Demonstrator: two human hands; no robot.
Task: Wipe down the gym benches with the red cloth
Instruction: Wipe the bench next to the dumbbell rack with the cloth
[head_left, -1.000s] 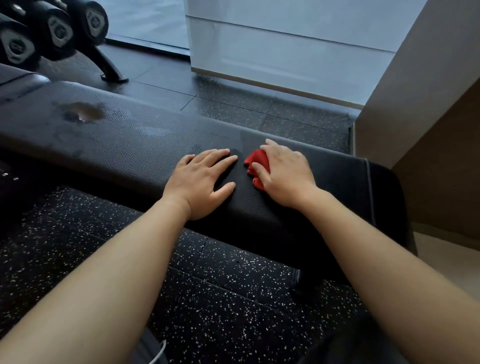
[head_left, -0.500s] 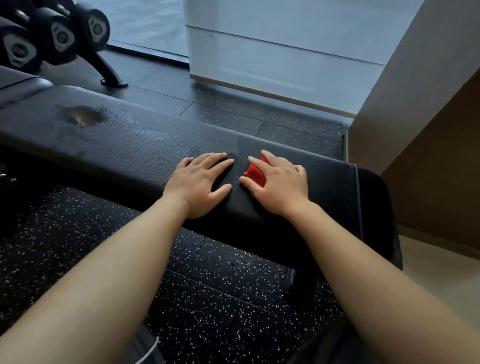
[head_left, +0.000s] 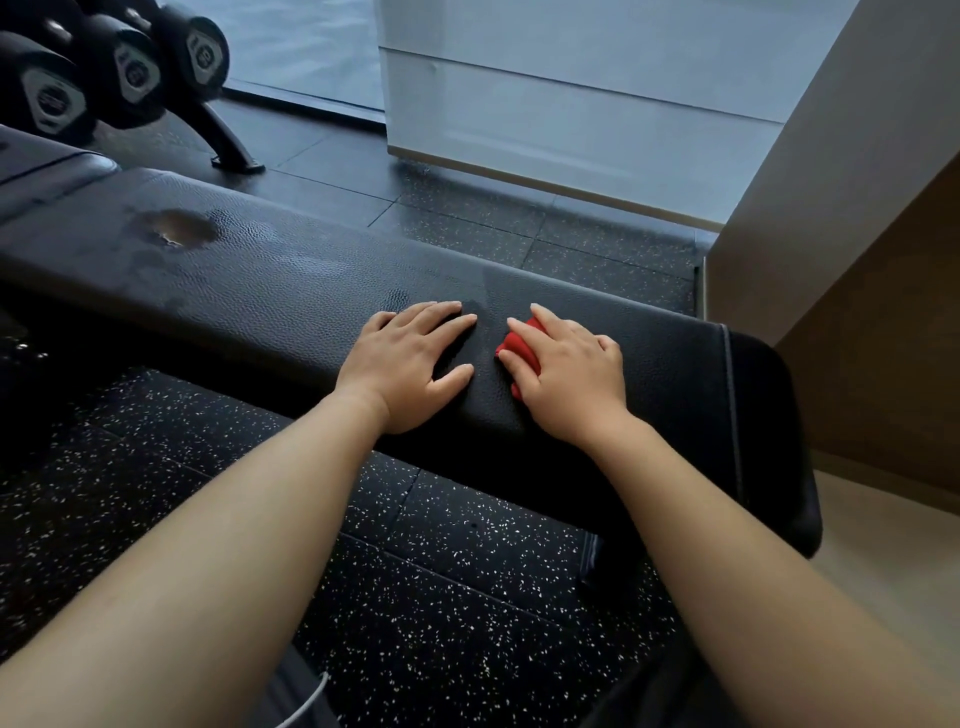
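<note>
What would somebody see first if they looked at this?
The bright red cloth jumps out, bunched under the right hand on the black bench. The left hand lies flat on the bench right beside it. Farther left the bench has a pale blotch, and dumbbells sit behind it.

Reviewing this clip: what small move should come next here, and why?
Likely slide the right hand with the red cloth leftward along the bench: a discoloured patch shows far left, though the left hand lies flat in that path.
</note>
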